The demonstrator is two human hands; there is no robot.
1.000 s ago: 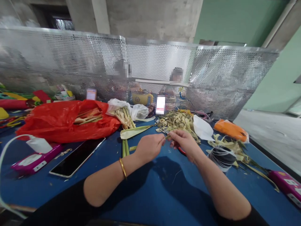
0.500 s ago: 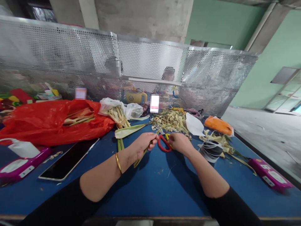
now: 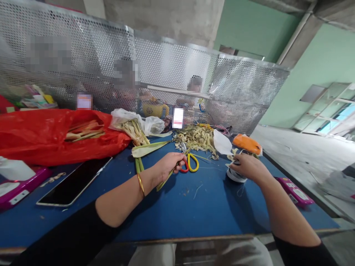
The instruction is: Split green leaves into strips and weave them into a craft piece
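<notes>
My left hand is closed around a thin bundle of greenish dried leaf strips, whose lower ends stick out below the fist. Right behind its fingers lie scissors with one red and one yellow handle, partly hidden by the hand. My right hand reaches over a dark spool wound with white cord and has its fingers closed on the top. A faint thread runs across the table toward the spool.
Behind the hands is a heap of dry leaf scraps beside a white sheet and an orange packet. Leftward are a red plastic bag, a phone and a purple device. A perforated metal screen borders the blue table.
My right hand has let go of the scissors and moved right onto the cord spool. The scissors now lie beside my left hand, which still holds the strips. The view has shifted right.
</notes>
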